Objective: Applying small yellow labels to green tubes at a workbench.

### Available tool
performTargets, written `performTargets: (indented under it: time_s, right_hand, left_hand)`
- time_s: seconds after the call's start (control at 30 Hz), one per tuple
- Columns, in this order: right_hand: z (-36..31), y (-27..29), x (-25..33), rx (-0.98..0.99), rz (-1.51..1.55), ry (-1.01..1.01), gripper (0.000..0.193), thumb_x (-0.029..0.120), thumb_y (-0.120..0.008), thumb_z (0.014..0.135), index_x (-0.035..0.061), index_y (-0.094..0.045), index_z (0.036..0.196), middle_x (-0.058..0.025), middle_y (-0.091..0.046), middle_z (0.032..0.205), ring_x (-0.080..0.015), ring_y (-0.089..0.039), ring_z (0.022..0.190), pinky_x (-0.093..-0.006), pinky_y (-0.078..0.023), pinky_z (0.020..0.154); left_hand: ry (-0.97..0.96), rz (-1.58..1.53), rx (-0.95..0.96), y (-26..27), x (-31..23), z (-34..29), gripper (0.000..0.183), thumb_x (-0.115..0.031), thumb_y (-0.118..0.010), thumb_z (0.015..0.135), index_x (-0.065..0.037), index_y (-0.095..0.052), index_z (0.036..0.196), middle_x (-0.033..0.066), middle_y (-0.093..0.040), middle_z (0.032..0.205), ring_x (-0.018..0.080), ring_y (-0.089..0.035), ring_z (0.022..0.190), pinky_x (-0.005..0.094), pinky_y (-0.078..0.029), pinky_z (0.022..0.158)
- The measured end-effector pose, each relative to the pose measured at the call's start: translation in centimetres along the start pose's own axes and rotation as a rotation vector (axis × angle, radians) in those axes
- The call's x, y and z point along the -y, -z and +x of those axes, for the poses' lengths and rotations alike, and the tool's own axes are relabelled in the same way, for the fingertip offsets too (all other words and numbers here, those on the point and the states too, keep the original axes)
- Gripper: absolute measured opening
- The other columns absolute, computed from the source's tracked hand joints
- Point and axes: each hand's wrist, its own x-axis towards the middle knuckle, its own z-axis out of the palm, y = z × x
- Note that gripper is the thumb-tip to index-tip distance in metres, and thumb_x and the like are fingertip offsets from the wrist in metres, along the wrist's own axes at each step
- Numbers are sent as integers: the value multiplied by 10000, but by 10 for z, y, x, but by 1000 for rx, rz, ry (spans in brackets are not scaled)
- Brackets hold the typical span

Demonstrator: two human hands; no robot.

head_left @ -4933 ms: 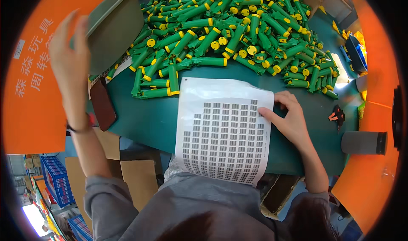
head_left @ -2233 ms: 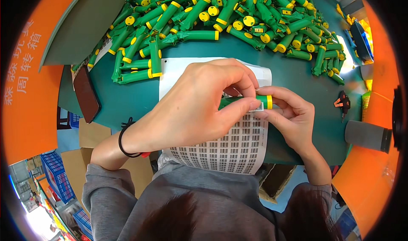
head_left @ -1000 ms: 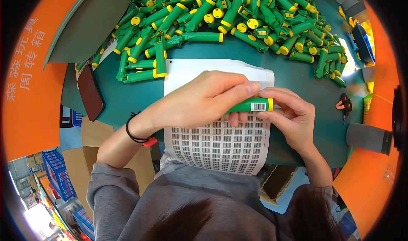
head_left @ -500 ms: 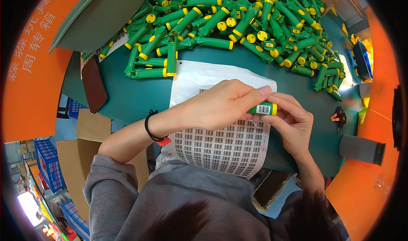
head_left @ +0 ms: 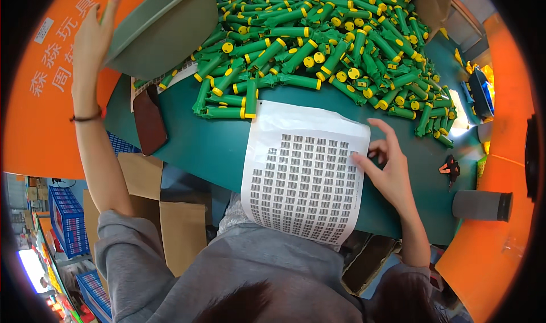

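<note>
My left hand (head_left: 94, 38) is raised at the far left, beside the rim of a grey-green bin (head_left: 165, 33). Its fingers are stretched apart, and I make out nothing held in them. A white sheet of barcode stickers (head_left: 307, 180) lies over the table's near edge and hangs toward my lap; its upper rows have gaps. At the sheet's right edge is my right hand (head_left: 389, 166), fingers loosely curled and apart, thumb tip over the stickers. Beyond the sheet lies a large heap of green tubes with yellow ends (head_left: 335, 50).
Left of the sheet lies a dark brown phone-like case (head_left: 149, 124). On the right are a black-and-orange clip-like tool (head_left: 450, 169) and a grey cylinder (head_left: 480, 205). An open cardboard box (head_left: 182, 226) stands below the table's left edge. Orange panels (head_left: 34, 135) flank the green table (head_left: 199, 158).
My left hand has swung from the sheet to the bin at upper left. The stickered green tube has left both hands' grip over the sheet. My right hand stays near the sheet's right edge.
</note>
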Motion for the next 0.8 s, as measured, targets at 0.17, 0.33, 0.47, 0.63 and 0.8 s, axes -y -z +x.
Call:
performTargets:
  time_s: [0.17,0.33,0.47,0.63,0.8]
  right_hand:
    - [1,-5,-11,27,527,-30,307,49,-647,930,9,-605,1231,-40,-616,1036,-83,-568,875,-232,-456,795]
    - [-6,5,-26,-58,667,-31,308,1,-610,939,-18,-615,1247,-47,-591,1182,-100,-591,991,-239,-468,875]
    - [-6,3,-16,-139,696,17,433,-46,-651,883,-33,-561,1306,-111,-642,1158,-166,-643,1011,-283,-531,878]
    - [-6,15,-15,-135,620,-127,419,-120,-700,795,-43,-632,1202,-129,-690,1056,-158,-672,917,-286,-561,818]
    - [-6,26,-17,-133,565,-56,248,-103,-700,806,-44,-681,1046,-107,-707,971,-122,-664,817,-253,-546,740]
  left_hand:
    - [-346,-935,543,51,-99,-131,241,-203,-671,910,-43,-680,1090,126,-685,1097,232,-645,1076,351,-502,923]
    - [-674,-961,527,45,-159,-205,479,-182,-784,822,-64,-625,1257,121,-686,1153,275,-658,1068,353,-527,900]
    - [-432,-1345,810,34,-168,-212,454,-171,-801,807,-57,-660,1223,100,-710,1041,225,-679,889,303,-534,762]
    - [-368,-1476,941,28,-173,-202,385,-66,-773,816,-45,-699,1193,89,-726,937,157,-667,784,274,-513,681]
    - [-385,-1609,848,22,-174,-207,305,-73,-739,853,-42,-720,1155,89,-728,938,150,-669,770,251,-511,645]
